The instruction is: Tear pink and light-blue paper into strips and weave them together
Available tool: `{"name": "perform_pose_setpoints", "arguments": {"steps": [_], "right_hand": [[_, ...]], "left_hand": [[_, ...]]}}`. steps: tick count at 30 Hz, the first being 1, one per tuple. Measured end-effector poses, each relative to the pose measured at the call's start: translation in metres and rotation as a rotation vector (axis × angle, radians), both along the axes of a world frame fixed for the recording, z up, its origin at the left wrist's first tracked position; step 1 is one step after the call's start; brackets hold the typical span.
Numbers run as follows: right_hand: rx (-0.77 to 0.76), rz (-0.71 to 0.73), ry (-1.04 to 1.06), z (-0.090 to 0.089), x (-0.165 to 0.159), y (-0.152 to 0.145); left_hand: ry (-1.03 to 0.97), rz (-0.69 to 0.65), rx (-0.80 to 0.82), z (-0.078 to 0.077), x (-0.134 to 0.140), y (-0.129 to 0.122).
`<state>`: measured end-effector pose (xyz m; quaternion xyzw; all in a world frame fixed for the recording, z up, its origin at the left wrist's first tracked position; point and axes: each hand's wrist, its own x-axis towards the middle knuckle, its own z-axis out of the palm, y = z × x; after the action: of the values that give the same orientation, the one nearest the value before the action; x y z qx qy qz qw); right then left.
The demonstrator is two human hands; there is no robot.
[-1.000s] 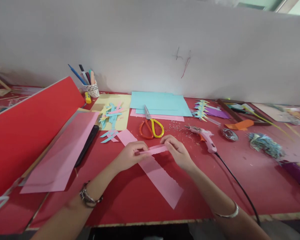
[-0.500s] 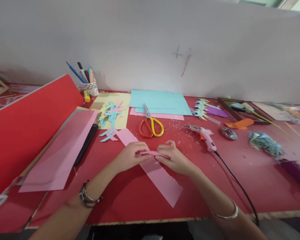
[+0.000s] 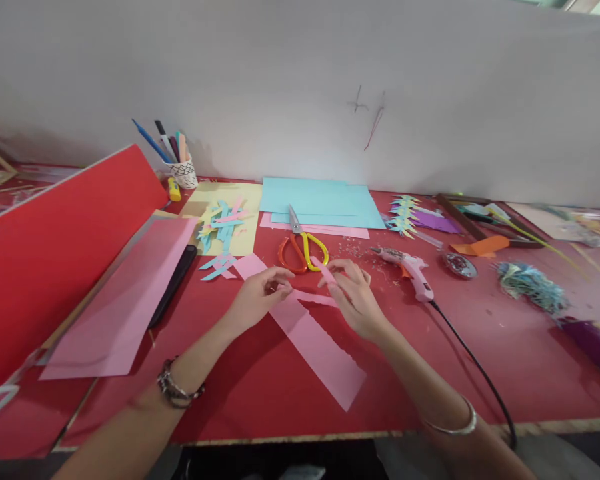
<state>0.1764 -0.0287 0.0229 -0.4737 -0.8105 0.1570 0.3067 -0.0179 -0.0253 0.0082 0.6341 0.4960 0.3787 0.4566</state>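
Observation:
A narrow pink paper strip [image 3: 314, 299] with a bend in it stretches between my two hands. My right hand [image 3: 357, 300] grips it near the bend, and one short end sticks up past the fingers. At the strip's other end, the curled thumb and fingers of my left hand [image 3: 257, 299] hold it lightly; the exact contact is partly hidden. Beneath both hands lies a wider pink paper band [image 3: 325, 353], slanting across the red table, with one uneven edge. Just beyond the hands rest scissors [image 3: 304, 252] with one red and one yellow handle loop.
To the right are a pink glue gun [image 3: 405, 263] with a black cord, a round tin [image 3: 460, 265] and a bundle of string [image 3: 530, 287]. Blue sheets [image 3: 320, 197] and cut paper strips [image 3: 223, 230] lie behind. A red board [image 3: 80, 247] leans left beside pink paper [image 3: 125, 300].
My hands have moved slightly apart. The thin pink strip, pressed flat between both hands before, now opens into a bend, with one end raised at my right hand.

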Motion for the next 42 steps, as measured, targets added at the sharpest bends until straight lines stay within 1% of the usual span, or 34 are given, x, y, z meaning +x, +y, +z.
{"name": "perform_pose_setpoints", "arguments": {"steps": [2,4,6,11,15,18,21,25,29,33,38,42], "right_hand": [[-0.018,0.009,0.070,0.001,0.000,0.000],[-0.091,0.100,0.143,0.002,-0.001,-0.001],[-0.168,0.199,0.167,0.003,-0.003,-0.002],[-0.226,0.305,0.096,0.002,-0.007,-0.002],[-0.266,0.360,0.067,0.001,-0.007,-0.002],[-0.291,0.345,0.026,0.000,-0.006,-0.002],[-0.320,0.327,0.002,-0.001,-0.006,-0.002],[-0.339,0.310,0.000,-0.002,-0.007,-0.001],[-0.323,0.284,0.004,-0.003,-0.007,-0.001],[-0.312,0.259,0.009,-0.004,-0.008,-0.001],[-0.308,0.167,0.009,-0.005,-0.009,-0.002],[-0.281,0.103,0.014,-0.008,-0.011,-0.003]], "left_hand": [[-0.030,0.000,-0.026,0.000,0.001,0.000],[-0.080,0.000,-0.066,0.001,0.003,0.000],[-0.138,-0.004,-0.111,0.002,0.004,-0.001],[-0.219,-0.009,-0.153,0.006,0.005,-0.002],[-0.303,-0.015,-0.233,0.006,0.004,-0.002],[-0.343,0.000,-0.285,0.005,0.004,-0.003],[-0.370,0.014,-0.303,0.005,0.005,-0.004],[-0.349,-0.003,-0.287,0.006,0.005,-0.005],[-0.313,-0.021,-0.280,0.007,0.005,-0.006],[-0.340,-0.014,-0.285,0.005,0.006,-0.006],[-0.382,0.025,-0.283,0.004,0.007,-0.005],[-0.399,0.012,-0.291,0.006,0.009,-0.006]]}}
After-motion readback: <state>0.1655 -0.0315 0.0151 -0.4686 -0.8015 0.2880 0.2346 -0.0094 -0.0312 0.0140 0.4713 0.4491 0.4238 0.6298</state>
